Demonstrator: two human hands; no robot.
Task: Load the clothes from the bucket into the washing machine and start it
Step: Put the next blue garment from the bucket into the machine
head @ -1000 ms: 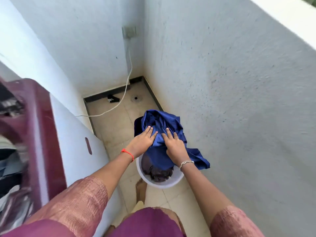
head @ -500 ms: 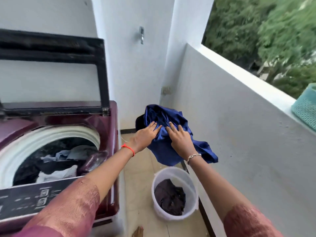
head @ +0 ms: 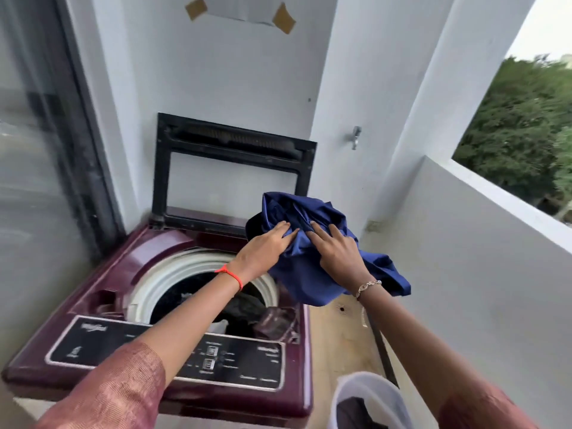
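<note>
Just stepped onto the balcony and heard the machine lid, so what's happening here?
A person is loading laundry. Both hands, left hand and right hand, hold a bunched blue garment just right of the washing machine's open drum, where some clothes already lie. The lid is up. The white bucket on the floor has dark clothing inside.

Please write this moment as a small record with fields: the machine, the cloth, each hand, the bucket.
washing machine: maroon top-loader, lid raised upright, dark clothes in the drum
blue cloth: bunched, held in the air over the drum's right rim
left hand: grips the cloth
right hand: grips the cloth
bucket: white, on the floor right of the machine, a dark garment inside
control panel: untouched
</note>
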